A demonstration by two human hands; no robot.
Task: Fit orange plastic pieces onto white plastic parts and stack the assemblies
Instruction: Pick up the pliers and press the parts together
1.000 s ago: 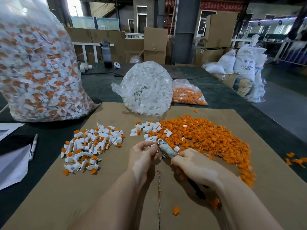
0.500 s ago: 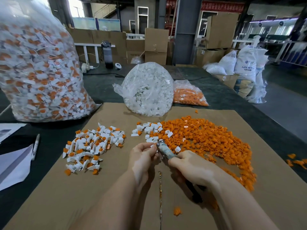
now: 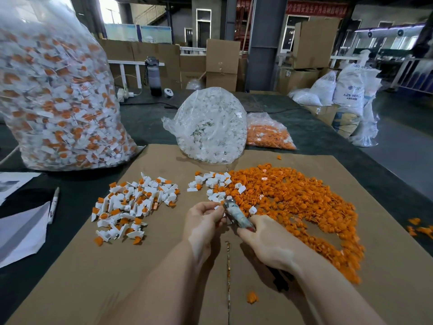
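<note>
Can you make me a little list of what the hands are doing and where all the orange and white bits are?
left hand: pinches a small white part
right hand: grips a tool
loose orange pieces: big heap, right on the cardboard
finished pile: white-and-orange, left of the hands
white parts bag: behind, middle
orange bag: beside it, right
big mixed bag: far left

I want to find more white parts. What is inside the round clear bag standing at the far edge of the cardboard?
The round clear bag is packed with white plastic parts. Only the outer ones show through the plastic; its middle is hidden.
</note>
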